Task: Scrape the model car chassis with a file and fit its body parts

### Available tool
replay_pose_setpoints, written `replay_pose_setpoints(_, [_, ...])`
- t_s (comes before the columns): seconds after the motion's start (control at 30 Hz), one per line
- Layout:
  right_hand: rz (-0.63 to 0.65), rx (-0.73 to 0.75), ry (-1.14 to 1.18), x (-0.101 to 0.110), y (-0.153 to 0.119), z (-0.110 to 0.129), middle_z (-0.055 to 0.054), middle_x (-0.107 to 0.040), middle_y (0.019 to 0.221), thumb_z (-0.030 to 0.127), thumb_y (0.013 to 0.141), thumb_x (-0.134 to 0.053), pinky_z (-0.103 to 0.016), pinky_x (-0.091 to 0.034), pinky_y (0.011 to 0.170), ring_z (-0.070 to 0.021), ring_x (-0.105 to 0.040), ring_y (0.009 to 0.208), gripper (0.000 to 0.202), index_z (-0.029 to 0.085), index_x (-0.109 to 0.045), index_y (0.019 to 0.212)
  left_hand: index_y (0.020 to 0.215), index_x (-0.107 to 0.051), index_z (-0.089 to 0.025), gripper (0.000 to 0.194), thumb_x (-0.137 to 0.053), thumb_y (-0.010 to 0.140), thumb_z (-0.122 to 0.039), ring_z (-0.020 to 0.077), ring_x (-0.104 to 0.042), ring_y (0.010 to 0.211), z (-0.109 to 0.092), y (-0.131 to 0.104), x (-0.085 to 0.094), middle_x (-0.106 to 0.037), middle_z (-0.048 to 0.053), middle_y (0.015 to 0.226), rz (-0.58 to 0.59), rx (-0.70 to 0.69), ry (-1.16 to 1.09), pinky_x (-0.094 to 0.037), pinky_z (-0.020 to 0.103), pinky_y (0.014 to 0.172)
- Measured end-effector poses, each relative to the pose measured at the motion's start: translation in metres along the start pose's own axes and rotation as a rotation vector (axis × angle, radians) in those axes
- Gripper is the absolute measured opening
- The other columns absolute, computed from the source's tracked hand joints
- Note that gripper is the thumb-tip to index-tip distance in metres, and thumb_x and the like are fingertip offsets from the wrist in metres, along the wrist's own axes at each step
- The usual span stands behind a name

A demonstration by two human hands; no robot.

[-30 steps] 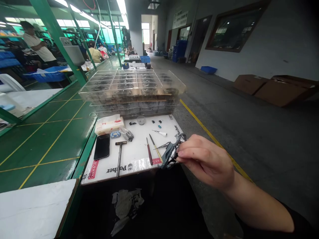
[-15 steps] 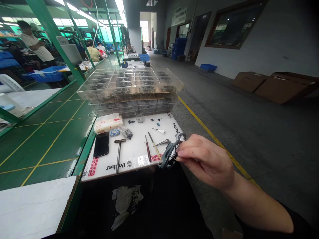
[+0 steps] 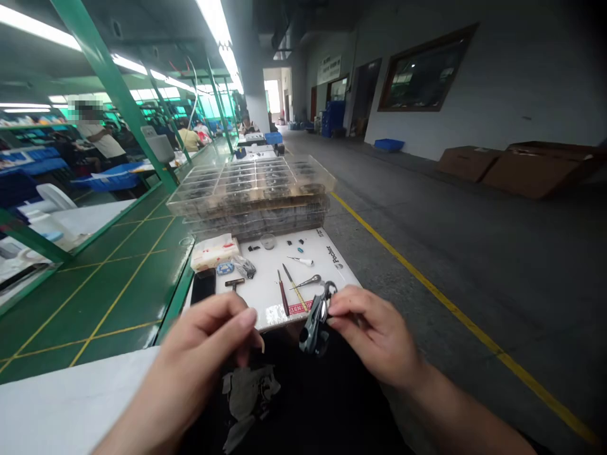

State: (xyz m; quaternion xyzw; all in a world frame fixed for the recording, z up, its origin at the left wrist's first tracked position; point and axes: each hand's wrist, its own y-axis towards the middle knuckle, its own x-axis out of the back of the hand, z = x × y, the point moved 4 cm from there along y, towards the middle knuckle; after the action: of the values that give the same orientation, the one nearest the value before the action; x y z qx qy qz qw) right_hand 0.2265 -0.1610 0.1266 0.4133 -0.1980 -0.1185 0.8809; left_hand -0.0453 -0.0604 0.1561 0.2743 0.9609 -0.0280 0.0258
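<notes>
A grey moulded part [image 3: 313, 328] with curved cutouts, maybe a model-car piece, is pinched at its upper right between the thumb and fingers of my right hand [image 3: 374, 328]. It hangs tilted over the near edge of the white board [image 3: 265, 297]. My left hand [image 3: 208, 347], slightly blurred, is in front of the board's left part, thumb and fingers apart, nothing visible in it. Behind it lies a small hammer [image 3: 234, 282], its handle mostly hidden. Closest to the grey part are a metal awl [image 3: 308, 281], a thin file [image 3: 294, 285] and a red-handled tool [image 3: 283, 294].
Stacked clear plastic trays [image 3: 251, 196] stand behind the board. A tissue pack [image 3: 215, 253], a black phone [image 3: 203, 285], a crumpled bag [image 3: 245, 266] and a white-handled tool [image 3: 303, 261] lie on it. The green bench [image 3: 114, 284] runs along the left; people sit and stand beyond it.
My left hand has come into view from the lower left and covers part of the phone and hammer. My right hand has brought the grey part slightly left and lower, turning it more upright.
</notes>
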Motion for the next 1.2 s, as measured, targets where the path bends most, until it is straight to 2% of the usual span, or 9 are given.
replay_pose_setpoints(0.1, [-0.022, -0.09, 0.077, -0.022, -0.025, 0.002, 0.0, -0.082, 0.103, 0.019, 0.114, -0.08, -0.025, -0.067, 0.085, -0.0157, -0.081, 0.092, 0.008, 0.027, -0.078, 0.117, 0.082, -0.075, -0.016, 0.053, -0.101, 0.092, -0.062, 0.015, -0.065, 0.067, 0.05, 0.003, -0.027, -0.07, 0.004, 0.071, 0.057, 0.181, -0.151, -0.053, 0.024, 0.067])
replay_pose_setpoints(0.17, [-0.032, -0.12, 0.12, -0.035, -0.038, 0.003, 0.0, -0.081, 0.101, 0.021, 0.114, -0.079, -0.024, -0.066, 0.082, -0.0155, -0.08, 0.089, 0.006, 0.026, -0.077, 0.116, 0.097, -0.083, -0.015, 0.049, -0.101, 0.093, -0.06, 0.0177, -0.072, 0.076, 0.081, -0.004, -0.045, -0.076, 0.007, 0.087, 0.16, 0.317, -0.361, -0.062, 0.029, 0.074])
replay_pose_setpoints(0.23, [-0.041, -0.132, 0.147, -0.042, -0.047, 0.006, -0.001, -0.081, 0.102, 0.02, 0.114, -0.078, -0.024, -0.066, 0.082, -0.0158, -0.081, 0.088, 0.007, 0.026, -0.078, 0.116, 0.113, -0.086, -0.015, 0.048, -0.097, 0.098, -0.059, 0.0228, -0.08, 0.089, 0.096, -0.017, -0.056, -0.08, 0.01, 0.098, 0.251, 0.368, -0.518, -0.07, 0.037, 0.085])
replay_pose_setpoints(0.37, [-0.044, -0.087, 0.159, -0.044, -0.055, 0.02, -0.003, -0.082, 0.109, 0.015, 0.114, -0.077, -0.026, -0.069, 0.085, -0.0154, -0.081, 0.089, 0.012, 0.025, -0.079, 0.12, 0.126, -0.083, -0.015, 0.047, -0.093, 0.103, -0.055, 0.0299, -0.088, 0.101, 0.09, -0.04, -0.064, -0.084, 0.012, 0.103, 0.376, 0.332, -0.644, -0.074, 0.041, 0.092])
replay_pose_setpoints(0.57, [0.003, -0.007, 0.136, -0.042, -0.054, 0.035, -0.004, -0.084, 0.116, 0.012, 0.113, -0.08, -0.028, -0.069, 0.1, -0.0169, -0.083, 0.108, 0.02, 0.024, -0.08, 0.13, 0.132, -0.076, -0.015, 0.045, -0.098, 0.101, -0.04, 0.0279, -0.091, 0.098, 0.08, -0.052, -0.059, -0.087, 0.011, 0.103, 0.363, 0.302, -0.597, -0.074, 0.034, 0.087])
replay_pose_setpoints(0.8, [0.098, -0.051, 0.131, -0.053, -0.058, 0.03, -0.009, -0.083, 0.129, 0.014, 0.112, -0.082, -0.034, -0.069, 0.109, -0.0213, -0.082, 0.122, 0.026, 0.021, -0.079, 0.137, 0.138, -0.075, -0.018, 0.058, -0.106, 0.093, -0.037, 0.0276, -0.09, 0.096, 0.095, -0.043, -0.041, -0.085, 0.009, 0.111, 0.329, 0.309, -0.595, -0.075, 0.033, 0.081])
replay_pose_setpoints(0.93, [0.142, -0.223, 0.142, -0.065, -0.063, 0.007, -0.011, -0.082, 0.134, 0.018, 0.113, -0.081, -0.038, -0.071, 0.109, -0.0242, -0.082, 0.125, 0.019, 0.023, -0.081, 0.132, 0.144, -0.074, -0.018, 0.071, -0.111, 0.086, -0.037, 0.0236, -0.086, 0.089, 0.114, -0.027, -0.026, -0.082, 0.008, 0.109, 0.269, 0.362, -0.545, -0.075, 0.033, 0.078])
replay_pose_setpoints(1.03, [0.238, -0.441, 0.196, -0.085, -0.072, -0.021, -0.01, -0.083, 0.127, 0.027, 0.115, -0.08, -0.035, -0.072, 0.097, -0.0233, -0.083, 0.114, 0.012, 0.023, -0.083, 0.126, 0.138, -0.072, -0.018, 0.067, -0.11, 0.086, -0.033, 0.0188, -0.079, 0.075, 0.133, -0.017, -0.011, -0.08, 0.004, 0.095, 0.141, 0.406, -0.413, -0.072, 0.03, 0.067])
replay_pose_setpoints(1.2, [0.374, -0.986, 0.372, -0.124, -0.102, -0.067, -0.007, -0.083, 0.104, 0.06, 0.113, -0.082, -0.03, -0.066, 0.076, -0.0192, -0.078, 0.087, 0.042, 0.02, -0.084, 0.123, 0.121, -0.074, -0.017, 0.055, -0.112, 0.082, -0.023, 0.016, -0.076, 0.079, 0.164, -0.009, 0.016, -0.076, 0.0, 0.089, 0.037, 0.496, -0.297, -0.072, 0.027, 0.072])
